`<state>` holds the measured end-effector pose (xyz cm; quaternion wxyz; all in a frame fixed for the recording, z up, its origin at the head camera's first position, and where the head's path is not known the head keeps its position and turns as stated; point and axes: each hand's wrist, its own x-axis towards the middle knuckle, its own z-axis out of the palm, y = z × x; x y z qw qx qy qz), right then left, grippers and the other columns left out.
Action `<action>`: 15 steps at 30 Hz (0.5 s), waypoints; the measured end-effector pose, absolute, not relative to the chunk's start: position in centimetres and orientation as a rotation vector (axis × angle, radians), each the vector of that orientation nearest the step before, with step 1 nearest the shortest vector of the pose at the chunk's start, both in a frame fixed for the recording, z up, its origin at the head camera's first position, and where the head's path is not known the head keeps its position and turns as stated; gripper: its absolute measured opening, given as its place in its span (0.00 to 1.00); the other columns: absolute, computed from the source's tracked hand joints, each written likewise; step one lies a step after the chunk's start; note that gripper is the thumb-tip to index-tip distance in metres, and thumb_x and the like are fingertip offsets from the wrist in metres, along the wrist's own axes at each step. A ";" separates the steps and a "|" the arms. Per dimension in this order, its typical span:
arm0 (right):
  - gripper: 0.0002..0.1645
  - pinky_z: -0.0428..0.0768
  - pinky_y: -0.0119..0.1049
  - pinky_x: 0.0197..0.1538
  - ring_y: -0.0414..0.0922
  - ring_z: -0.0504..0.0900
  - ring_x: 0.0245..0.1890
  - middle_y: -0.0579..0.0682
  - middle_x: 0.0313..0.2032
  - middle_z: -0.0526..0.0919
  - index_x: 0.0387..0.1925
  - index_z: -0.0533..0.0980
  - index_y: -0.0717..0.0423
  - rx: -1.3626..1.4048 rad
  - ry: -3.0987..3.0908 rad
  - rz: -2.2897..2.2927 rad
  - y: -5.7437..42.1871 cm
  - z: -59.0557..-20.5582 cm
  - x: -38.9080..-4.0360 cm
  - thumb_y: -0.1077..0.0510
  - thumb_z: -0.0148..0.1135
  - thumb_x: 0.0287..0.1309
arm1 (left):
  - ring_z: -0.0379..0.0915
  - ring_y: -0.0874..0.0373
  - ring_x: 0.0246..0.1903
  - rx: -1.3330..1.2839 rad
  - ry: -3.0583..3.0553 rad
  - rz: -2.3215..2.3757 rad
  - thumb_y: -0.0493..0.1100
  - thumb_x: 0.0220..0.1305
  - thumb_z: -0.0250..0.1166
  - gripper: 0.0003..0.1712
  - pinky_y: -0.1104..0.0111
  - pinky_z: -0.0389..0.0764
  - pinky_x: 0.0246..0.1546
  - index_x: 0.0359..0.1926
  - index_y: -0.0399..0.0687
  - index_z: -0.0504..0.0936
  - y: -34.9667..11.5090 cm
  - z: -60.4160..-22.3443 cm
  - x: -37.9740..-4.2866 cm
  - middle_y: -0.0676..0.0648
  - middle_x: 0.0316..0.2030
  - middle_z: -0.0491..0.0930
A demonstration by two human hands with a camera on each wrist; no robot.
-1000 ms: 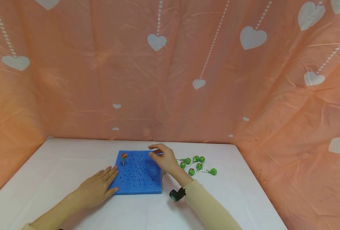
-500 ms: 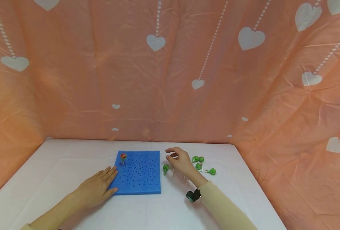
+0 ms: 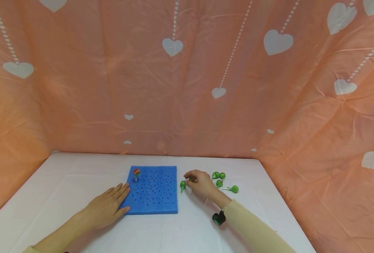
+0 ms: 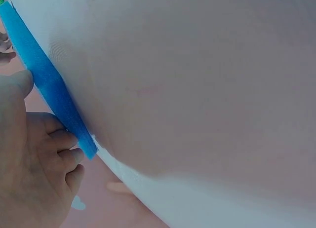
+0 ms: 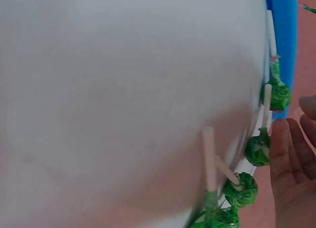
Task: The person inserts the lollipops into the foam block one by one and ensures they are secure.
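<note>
My left hand [image 3: 106,207] lies flat with straight fingers over the left edge of a blue foam board [image 3: 155,207]. The board is dotted with small holes. One lollipop [image 3: 136,172] with a red and green wrapper stands upright near its far left corner. Right of the board, my right hand [image 3: 202,183] is low over green-wrapped lollipops, fingers bent and thumb apart from them. In the right wrist view a lollipop [image 5: 259,148] lies beside that hand's fingers; no grip on it shows. Another lollipop [image 3: 183,185] lies between hand and board.
Several more green lollipops [image 3: 234,189] lie with crossing sticks right of my right hand on the white tabletop [image 3: 161,233]. A small dark camera [image 3: 219,218] is on my right wrist. Orange cloth [image 3: 111,88] with white hearts hangs behind and along the sides.
My right hand has moved right from above the board's right edge and come down over the lollipops, uncovering one beside the board. My left hand and the board have stayed put.
</note>
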<state>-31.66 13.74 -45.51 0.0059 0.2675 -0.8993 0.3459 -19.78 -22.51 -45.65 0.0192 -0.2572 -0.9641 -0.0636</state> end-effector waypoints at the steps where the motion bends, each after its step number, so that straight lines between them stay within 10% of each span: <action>1: 0.14 0.84 0.33 0.43 0.44 0.85 0.43 0.52 0.47 0.88 0.53 0.84 0.59 0.847 -2.817 1.070 13.7 -45.6 -31.7 0.64 0.66 0.67 | 0.60 0.28 0.72 -0.798 -2.993 -0.195 0.58 0.78 0.57 0.40 0.39 0.65 0.71 0.70 0.25 0.70 -22.5 -45.6 -19.8 0.27 0.73 0.65; 15: 0.14 0.80 0.31 0.39 0.38 0.79 0.36 0.49 0.43 0.87 0.53 0.84 0.58 0.892 -2.900 0.954 13.1 -46.0 -31.6 0.63 0.67 0.67 | 0.60 0.28 0.72 -0.785 -2.995 -0.195 0.58 0.77 0.58 0.40 0.39 0.65 0.71 0.70 0.25 0.70 -22.3 -45.5 -19.8 0.27 0.72 0.65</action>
